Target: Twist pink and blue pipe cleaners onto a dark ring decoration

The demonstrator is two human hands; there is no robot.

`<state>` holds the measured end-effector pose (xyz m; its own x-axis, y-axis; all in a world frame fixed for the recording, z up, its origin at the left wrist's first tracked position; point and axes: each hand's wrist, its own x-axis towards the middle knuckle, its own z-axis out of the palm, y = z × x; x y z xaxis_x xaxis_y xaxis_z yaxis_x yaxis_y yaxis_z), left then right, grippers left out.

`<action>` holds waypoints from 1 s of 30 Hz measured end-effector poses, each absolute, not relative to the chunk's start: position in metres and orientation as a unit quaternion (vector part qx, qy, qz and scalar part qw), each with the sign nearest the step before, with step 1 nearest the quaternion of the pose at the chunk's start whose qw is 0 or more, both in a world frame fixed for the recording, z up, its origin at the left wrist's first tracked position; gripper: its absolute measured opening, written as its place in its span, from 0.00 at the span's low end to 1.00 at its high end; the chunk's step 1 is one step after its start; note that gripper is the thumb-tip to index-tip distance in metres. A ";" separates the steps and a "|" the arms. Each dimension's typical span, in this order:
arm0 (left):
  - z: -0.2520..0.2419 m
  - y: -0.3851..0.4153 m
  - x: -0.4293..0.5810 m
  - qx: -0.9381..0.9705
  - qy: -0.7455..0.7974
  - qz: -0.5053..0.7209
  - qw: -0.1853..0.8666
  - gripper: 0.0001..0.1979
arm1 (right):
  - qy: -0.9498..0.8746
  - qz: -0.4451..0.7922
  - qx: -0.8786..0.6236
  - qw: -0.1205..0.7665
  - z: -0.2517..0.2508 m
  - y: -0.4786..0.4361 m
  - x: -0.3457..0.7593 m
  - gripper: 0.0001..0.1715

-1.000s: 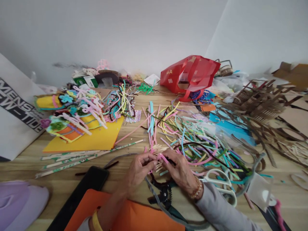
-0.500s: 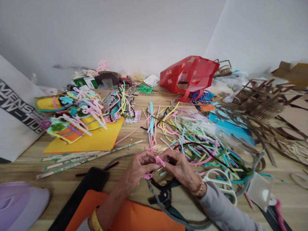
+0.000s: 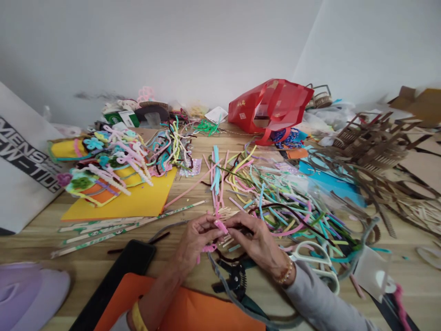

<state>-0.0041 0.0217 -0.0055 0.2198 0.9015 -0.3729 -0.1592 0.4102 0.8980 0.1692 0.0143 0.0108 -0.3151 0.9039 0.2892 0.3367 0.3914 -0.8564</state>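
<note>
Holding pink strip [image 3: 221,226] in left hand [image 3: 197,236], farther left than before.

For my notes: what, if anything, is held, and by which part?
The left hand pinches a pink fuzzy strip beside its short exposed piece; whether the right hand grips is unclear.

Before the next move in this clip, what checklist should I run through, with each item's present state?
1. Left hand holds the pink fuzzy piece: ok.
2. Right hand grips it too: cannot tell; its fingers meet close against it.
3. White-handled scissors out of both hands: ok, beside the right sleeve.
4. Black spring tool uncovered: not ok, a grey stem crosses it.
5. Loose coloured stems tidy: not ok, strewn in a tangle.
</note>
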 end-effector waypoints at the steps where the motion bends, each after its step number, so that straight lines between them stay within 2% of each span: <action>1: -0.007 0.022 -0.004 0.382 0.484 0.389 0.684 0.12 | -0.742 0.327 -0.423 0.404 0.010 0.014 0.169 0.06; 7: -0.006 0.021 -0.003 0.398 0.487 0.404 0.664 0.10 | -0.793 0.242 -0.393 0.398 0.003 0.012 0.169 0.09; 15: -0.010 0.021 -0.001 0.457 0.459 0.442 0.620 0.06 | -0.827 0.182 -0.408 0.340 -0.007 0.012 0.172 0.12; 21: -0.011 0.021 -0.002 0.497 0.465 0.444 0.583 0.03 | -0.833 0.172 -0.415 0.323 -0.008 0.011 0.172 0.13; 30: -0.009 0.020 -0.001 0.475 0.468 0.440 0.601 0.03 | -0.824 0.199 -0.406 0.340 -0.008 0.012 0.172 0.14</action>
